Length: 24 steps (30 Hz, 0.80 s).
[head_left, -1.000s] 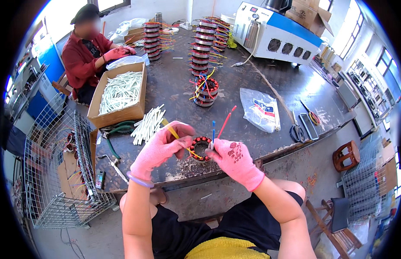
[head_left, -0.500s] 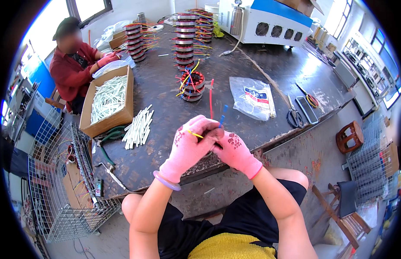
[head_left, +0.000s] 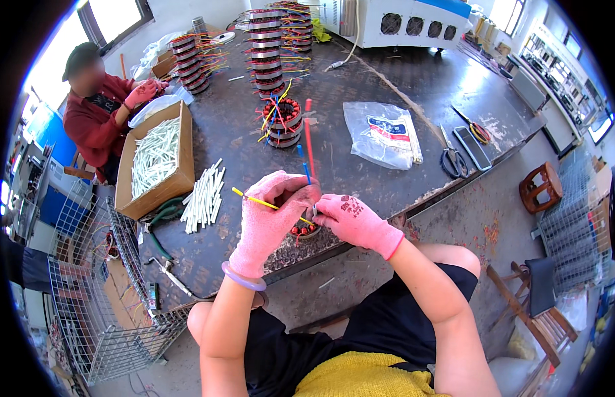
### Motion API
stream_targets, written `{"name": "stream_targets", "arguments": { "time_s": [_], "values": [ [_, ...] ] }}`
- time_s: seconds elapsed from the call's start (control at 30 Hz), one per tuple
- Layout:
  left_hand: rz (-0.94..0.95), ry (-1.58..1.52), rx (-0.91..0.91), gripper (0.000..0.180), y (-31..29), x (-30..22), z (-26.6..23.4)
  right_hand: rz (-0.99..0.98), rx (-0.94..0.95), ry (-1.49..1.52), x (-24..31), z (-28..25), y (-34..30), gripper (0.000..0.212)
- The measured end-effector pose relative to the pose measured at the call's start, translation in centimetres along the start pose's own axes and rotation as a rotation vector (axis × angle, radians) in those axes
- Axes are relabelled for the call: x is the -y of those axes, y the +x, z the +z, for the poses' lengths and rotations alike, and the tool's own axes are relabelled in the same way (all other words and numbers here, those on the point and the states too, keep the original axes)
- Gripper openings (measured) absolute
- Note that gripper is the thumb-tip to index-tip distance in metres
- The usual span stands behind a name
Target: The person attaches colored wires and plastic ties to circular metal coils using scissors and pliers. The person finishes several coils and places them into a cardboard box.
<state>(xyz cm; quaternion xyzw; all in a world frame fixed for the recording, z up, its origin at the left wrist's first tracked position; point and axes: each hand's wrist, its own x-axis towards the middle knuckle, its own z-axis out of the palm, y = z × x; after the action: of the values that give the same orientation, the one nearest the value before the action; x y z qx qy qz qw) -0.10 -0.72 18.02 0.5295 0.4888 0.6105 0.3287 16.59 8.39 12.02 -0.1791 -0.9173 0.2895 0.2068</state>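
Note:
Both of my hands wear pink gloves and meet above the near table edge. My left hand [head_left: 271,215] is closed, its fingertips pinching coloured lead wires. A yellow wire [head_left: 253,198] crosses that hand, while a blue wire [head_left: 303,165] and a red wire [head_left: 310,145] stick up beyond the fingers. My right hand [head_left: 354,221] pinches close beside the left fingertips; what lies between its fingers is mostly hidden. Just below the hands shows part of a round motor stator [head_left: 307,231] with red windings. Further off stands another stator [head_left: 283,124] with several coloured leads.
Stacked stators [head_left: 266,53] stand at the back. Left are a cardboard box [head_left: 184,149] of white sleeves, a loose sleeve pile [head_left: 203,197] and green-handled pliers [head_left: 163,215]. Right lie a plastic bag [head_left: 360,132], scissors [head_left: 452,161] and a phone [head_left: 472,149]. A co-worker [head_left: 99,112] sits at far left.
My hands have separated slightly, uncovering the stator beneath and more of the yellow wire. The blue and red wires now stand closer together. The view has shifted a little.

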Motion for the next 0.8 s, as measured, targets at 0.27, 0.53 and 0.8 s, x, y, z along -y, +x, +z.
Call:
{"name": "stream_targets", "arguments": {
  "time_s": [0.27, 0.53, 0.8],
  "values": [
    [-0.049, -0.044, 0.023, 0.012, 0.1, -0.3, 0.5, 0.084, -0.059, -0.141, 0.7, 0.9, -0.3, 0.014],
    [0.035, -0.038, -0.016, 0.01, -0.3, 0.3, 0.8, -0.01, -0.129, -0.19, 0.0, 2.1, -0.4, 0.012],
    [-0.027, 0.02, -0.015, 0.027, 0.1, -0.5, 1.0, 0.088, -0.234, 0.045, -0.6, 2.2, -2.4, 0.019]
  ]
}}
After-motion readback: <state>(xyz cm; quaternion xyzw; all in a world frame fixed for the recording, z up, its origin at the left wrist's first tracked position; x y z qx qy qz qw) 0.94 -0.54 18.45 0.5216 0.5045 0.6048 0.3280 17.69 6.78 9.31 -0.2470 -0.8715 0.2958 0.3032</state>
